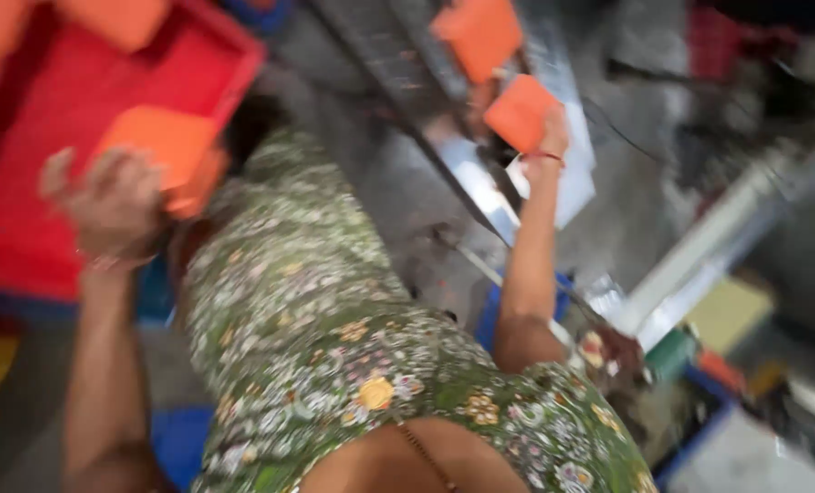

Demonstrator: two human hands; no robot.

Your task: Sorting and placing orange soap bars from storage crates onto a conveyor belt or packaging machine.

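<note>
Floral garment: green cloth with white and yellow flowers [334, 365] fills the near foreground, right under the camera, heavily blurred.
Left arm: bare, rising along the left edge of the frame, with a thin band at the wrist.
Left hand: left hand [111, 201] is up at the left, fingers curled round an orange square piece [166, 155], gripping it from below and behind.
Left piece position: it sits at the lower right edge of the red crate [42, 183], overlapping the crate's rim in this view; whether it touches the crate, I cannot tell.
Red crate: big, red, open-topped, taking up the upper left corner, with more orange shapes [115, 18] showing at its top edge.
Right arm: bare, stretched up through the middle of the frame, red thread at the wrist.
Right hand: right hand [552, 137] is closed on a second orange square piece [520, 111], holding it by its lower right side, tilted.
Above it: a third orange piece [479, 32] lies just above, on a grey metal surface [480, 183] that runs diagonally through the middle.
Right side: a pale metal bar [709, 246] slants across, with a yellow-green flat thing [727, 315] below it; too blurred to name.
Lower edge: blue crate [184, 438] edges peek out beside the cloth.
</note>
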